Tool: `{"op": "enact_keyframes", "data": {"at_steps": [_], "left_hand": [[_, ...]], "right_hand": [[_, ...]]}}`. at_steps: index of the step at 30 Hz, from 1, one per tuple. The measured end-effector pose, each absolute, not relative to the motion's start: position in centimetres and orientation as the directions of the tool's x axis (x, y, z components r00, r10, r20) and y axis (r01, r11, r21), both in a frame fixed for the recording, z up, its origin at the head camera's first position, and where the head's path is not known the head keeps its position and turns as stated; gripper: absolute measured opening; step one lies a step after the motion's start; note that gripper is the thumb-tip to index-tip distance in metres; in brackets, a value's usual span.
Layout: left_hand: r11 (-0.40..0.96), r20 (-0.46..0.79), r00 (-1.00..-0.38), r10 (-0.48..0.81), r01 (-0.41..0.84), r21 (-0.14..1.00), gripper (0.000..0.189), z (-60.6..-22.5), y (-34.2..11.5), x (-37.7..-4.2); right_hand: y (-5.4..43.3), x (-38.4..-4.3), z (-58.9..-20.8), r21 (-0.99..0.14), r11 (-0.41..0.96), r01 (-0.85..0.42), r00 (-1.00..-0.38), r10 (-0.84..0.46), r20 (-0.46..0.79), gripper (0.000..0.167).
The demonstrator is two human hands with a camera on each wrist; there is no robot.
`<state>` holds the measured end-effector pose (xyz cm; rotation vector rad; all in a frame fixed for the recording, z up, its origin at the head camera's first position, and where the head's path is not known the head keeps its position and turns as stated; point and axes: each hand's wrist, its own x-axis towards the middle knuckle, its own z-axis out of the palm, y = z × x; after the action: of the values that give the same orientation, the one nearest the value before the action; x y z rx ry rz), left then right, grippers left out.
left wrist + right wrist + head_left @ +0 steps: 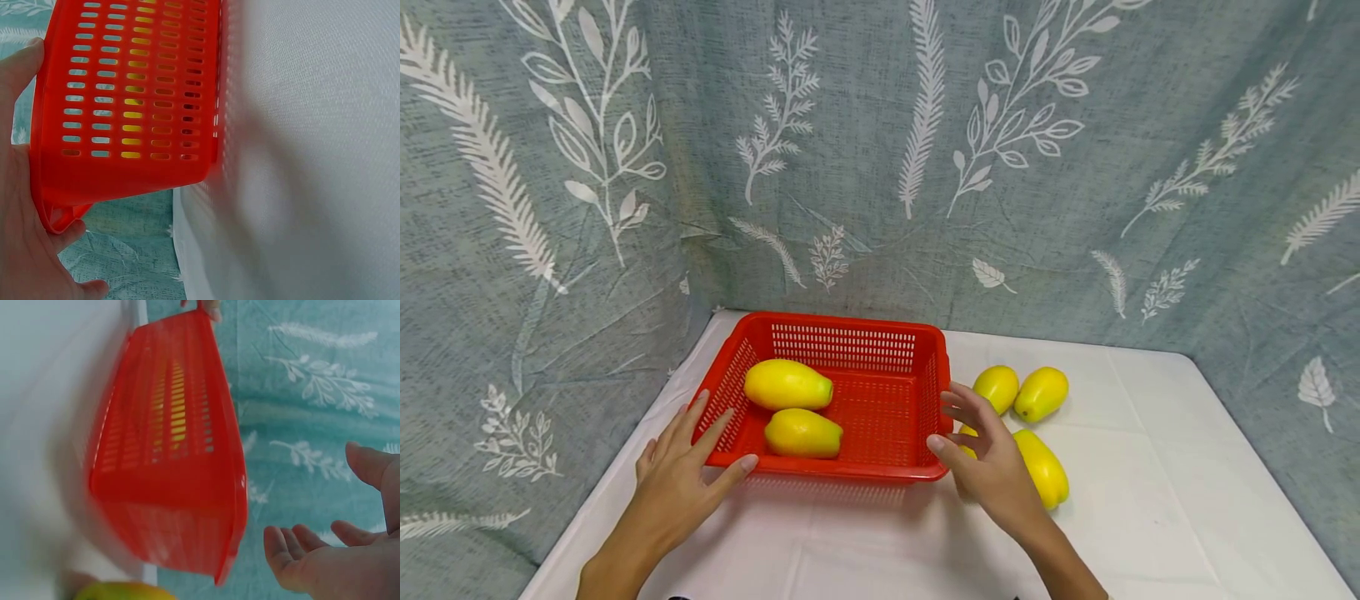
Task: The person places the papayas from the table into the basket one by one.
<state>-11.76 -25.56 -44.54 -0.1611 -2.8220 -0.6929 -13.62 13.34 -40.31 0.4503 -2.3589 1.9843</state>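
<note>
A red plastic basket (880, 475) with slotted walls stands on the white table. Two yellow papaya-like fruits lie in its left half, the larger one (786, 385) behind the smaller (805, 433). My left hand (673, 479) rests at the basket's front left corner, fingers spread. In the left wrist view, that hand (25, 206) touches the rim, its thumb and fingers apart. Beside the right wall is my right hand (988, 462), fingers loosely bent. The right wrist view shows this hand (331, 556) holding nothing, with a gap to the basket (181, 506).
Several more yellow fruits lie on the table right of the basket, among them one (1041, 394) at the back and one (1045, 471) partly behind my right hand. A grey-green patterned curtain (865, 167) hangs behind and at both sides of the table (1150, 467).
</note>
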Motion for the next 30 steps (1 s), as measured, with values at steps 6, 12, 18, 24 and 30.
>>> {"op": "enact_keyframes", "data": {"at_steps": [6, 12, 18, 24, 30], "left_hand": [[0.883, 0.250, -0.967, 0.050, 0.160, 0.442, 0.082, -44.5, -25.6, -11.9], [0.883, 0.248, -0.967, 0.050, 0.159, 0.442, 0.082, -44.3, -25.6, -11.9], [0.886, 0.219, -0.974, 0.053, 0.147, 0.441, 0.084, -44.3, -25.6, -12.0], [0.885, 0.208, -0.977, 0.053, 0.142, 0.442, 0.084, -44.2, -25.6, -12.1], [0.885, 0.213, -0.976, 0.054, 0.146, 0.442, 0.083, -44.1, -25.6, -12.0]], "right_hand": [[15.2, -13.3, -40.5, -0.952, 0.184, -0.245, -0.963, -0.160, 0.217, 0.069], [17.0, -12.9, -40.9, -0.948, 0.225, -0.225, -0.972, -0.111, 0.205, 0.068], [18.8, -12.2, -41.0, -0.948, 0.253, -0.190, -0.982, -0.052, 0.183, 0.064], [20.6, -11.5, -41.1, -0.946, 0.295, -0.133, -0.990, -0.002, 0.139, 0.065], [22.1, -11.0, -41.3, -0.936, 0.346, -0.065, -0.994, 0.055, 0.090, 0.069]]}}
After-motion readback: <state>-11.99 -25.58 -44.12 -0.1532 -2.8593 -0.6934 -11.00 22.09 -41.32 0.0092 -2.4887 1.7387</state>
